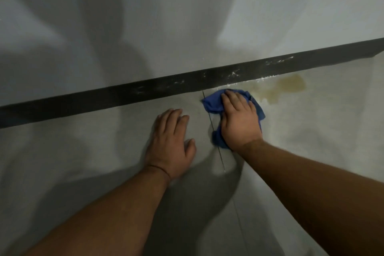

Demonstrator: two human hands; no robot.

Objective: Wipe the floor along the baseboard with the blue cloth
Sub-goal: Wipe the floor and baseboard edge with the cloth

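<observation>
A crumpled blue cloth (pixel 212 104) lies on the pale tiled floor (pixel 311 131), just below the dark baseboard (pixel 124 93). My right hand (pixel 239 119) presses flat on top of the cloth, fingers pointing toward the baseboard, and covers most of it. My left hand (pixel 171 143) rests flat on the bare floor a little to the left, fingers slightly spread and holding nothing. A yellowish-brown stain (pixel 284 87) spreads on the floor right of the cloth, against the baseboard.
The baseboard runs diagonally from lower left to upper right and carries white smears (pixel 234 72). A grey wall (pixel 187 27) rises above it. A thin grout line (pixel 216 137) crosses the floor between my hands.
</observation>
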